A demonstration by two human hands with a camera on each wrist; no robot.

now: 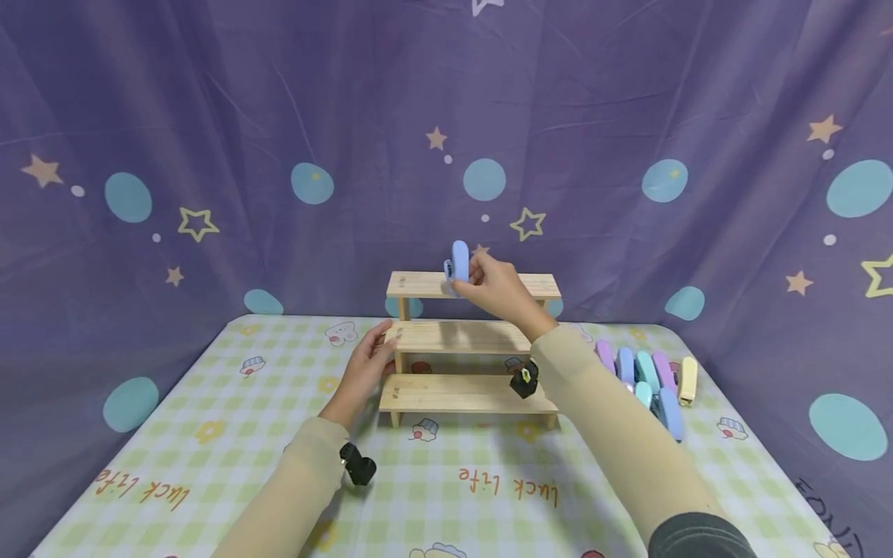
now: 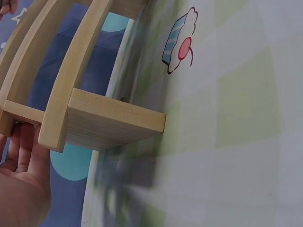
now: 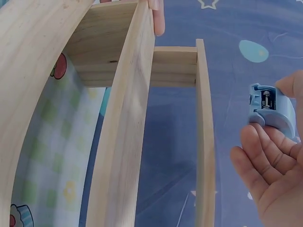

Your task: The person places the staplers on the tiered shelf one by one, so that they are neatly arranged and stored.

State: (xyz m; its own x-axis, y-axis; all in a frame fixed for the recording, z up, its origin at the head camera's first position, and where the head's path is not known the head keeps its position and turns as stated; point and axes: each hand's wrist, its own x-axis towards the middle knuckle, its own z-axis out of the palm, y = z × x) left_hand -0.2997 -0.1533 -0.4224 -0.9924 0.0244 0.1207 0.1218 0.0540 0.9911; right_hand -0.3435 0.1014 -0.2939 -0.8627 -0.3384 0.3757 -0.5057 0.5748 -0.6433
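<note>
At the upper centre of the head view, the right hand (image 1: pixel 501 287) pinched a light-blue stapler (image 1: pixel 460 260) between thumb and fingers, holding it roughly upright by the top board (image 1: pixel 425 285) of a three-tier wooden rack (image 1: pixel 467 394). The right wrist view showed the stapler apart from that board. Left of centre, the left hand (image 1: pixel 364 364) gripped the left end of the middle board (image 1: pixel 453 338), well apart from the other hand.

The likeliest trouble was a tip: the board looked narrow, so a stapler stood on end or let go near an edge could topple onto the tiers below. A slack pinch on its smooth-looking shell could also let it twist or slip. If the left hand pulled while the right pressed down, the rack might skid or tilt on the cloth-covered worktop (image 1: pixel 244 480). The right wrist camera (image 1: pixel 525 380), low in front of the rack, could catch a board. At the right of the frame, the sleeve (image 1: pixel 614 418) ran close by a cluster of staplers (image 1: pixel 647 372), and a careless withdrawal might scatter them.
</note>
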